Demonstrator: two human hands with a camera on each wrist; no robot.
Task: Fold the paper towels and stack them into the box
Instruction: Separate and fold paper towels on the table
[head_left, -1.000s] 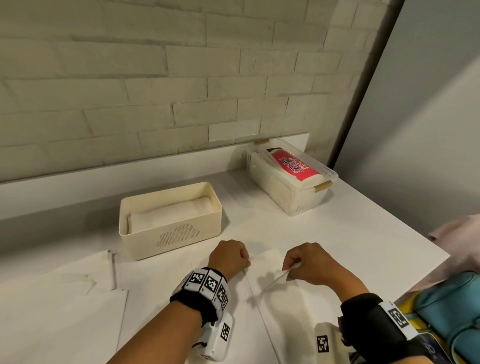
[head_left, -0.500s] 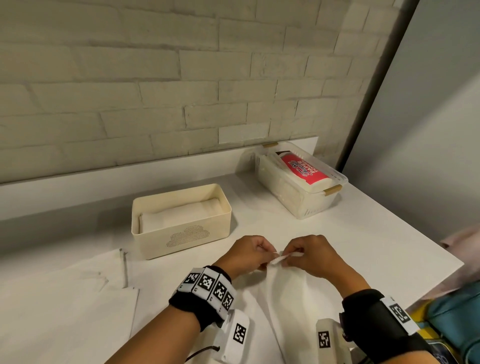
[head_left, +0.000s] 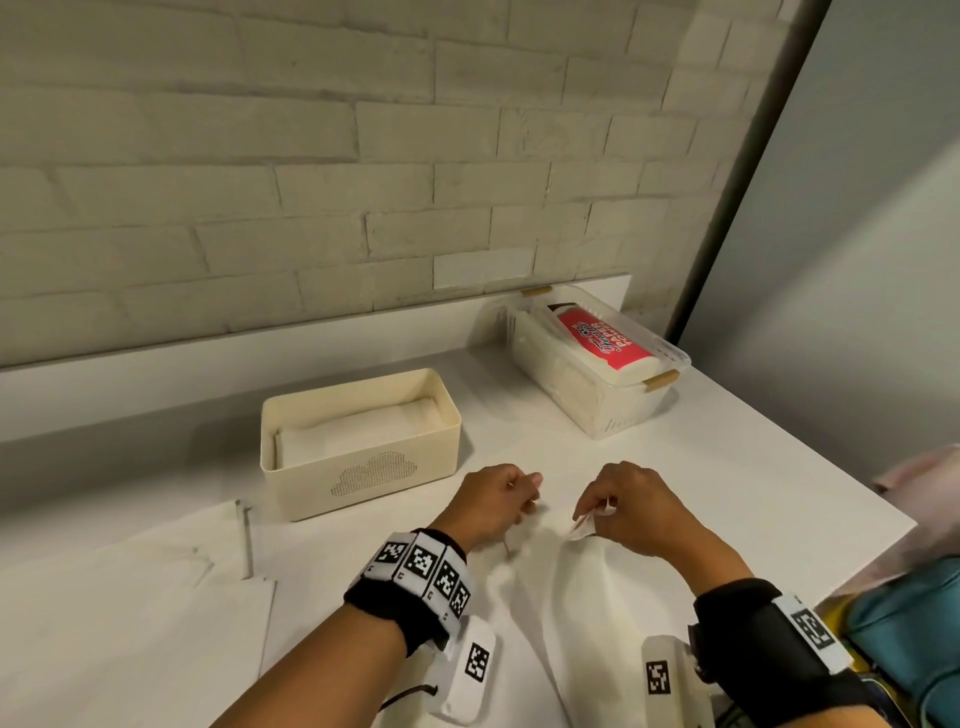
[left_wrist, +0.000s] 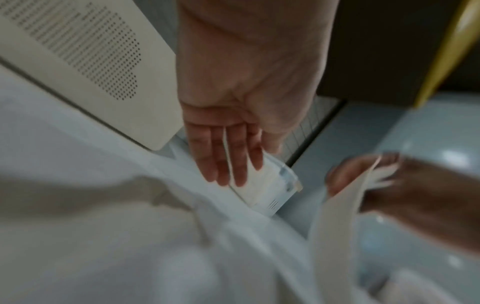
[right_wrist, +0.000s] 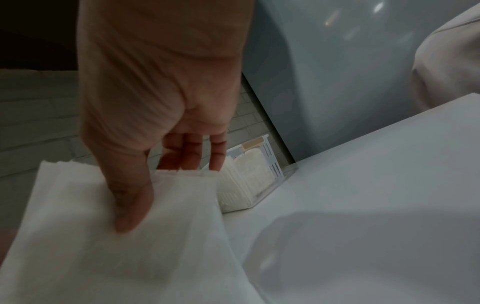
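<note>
Pinching a paper towel (head_left: 587, 577) at its far corners, left hand (head_left: 493, 499) and right hand (head_left: 631, 506) work just before the box (head_left: 358, 441), which already holds folded towels; more sheets (head_left: 130, 613) wait left.

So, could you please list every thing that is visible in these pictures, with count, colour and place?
cream box: one, cream, middle of table, folded white towels inside
clear bin: one, transparent, back right of table, a red-labelled pack on top
paper towel: one, white, near edge, its far end lifted
loose sheets: several, white, left part of table
table: one, white, against brick wall
left hand: grips the towel's edge
right hand: fingers and thumb pinch the towel's far end
</note>
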